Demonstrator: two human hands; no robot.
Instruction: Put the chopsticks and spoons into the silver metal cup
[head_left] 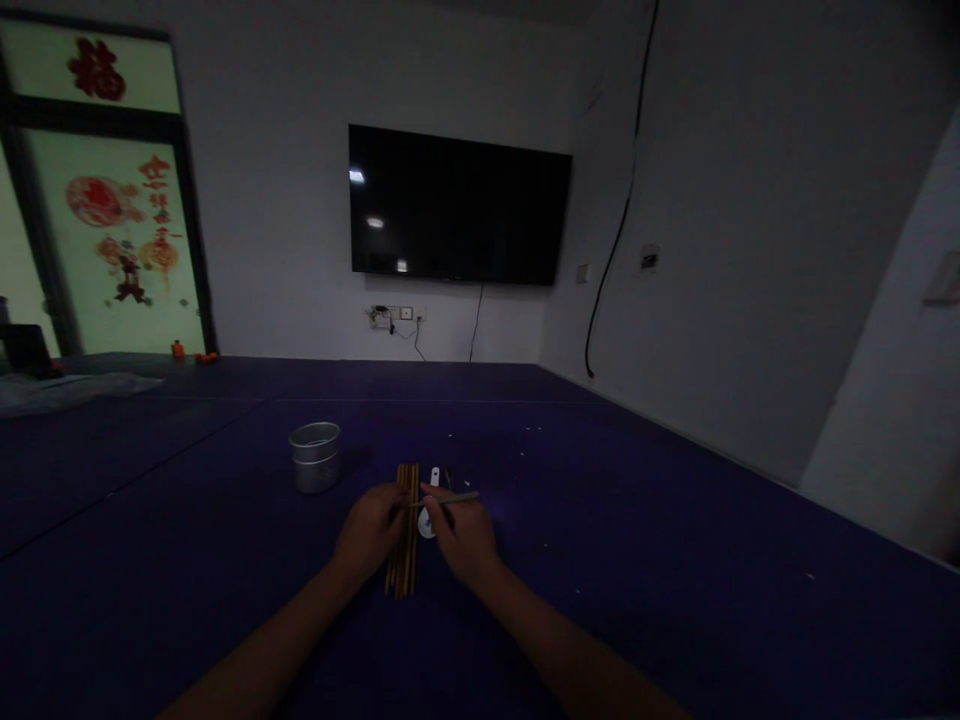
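A slim grey utensil [461, 497] lies crosswise between my hands; its kind is too dark to make out. My right hand [465, 535] is closed on it, with one end sticking out past the fingers. My left hand [373, 528] is closed too, its fingertips pinched at the utensil's other end, which they partly cover. Below it a row of brown chopsticks [405, 565] lies side by side on the purple surface. A white spoon [427, 525] rests just right of them, partly behind my right fingers. Beyond that hand is a small dark object [450, 474].
A silver metal cup [316, 460] stands upright to the left of the chopsticks. Small white scraps [523, 454] dot the purple surface [637, 560]. A clear plastic sheet [82, 392] lies far left. At the back, a black television [457, 210] hangs above wall sockets; a cable [619, 225] dangles on the right.
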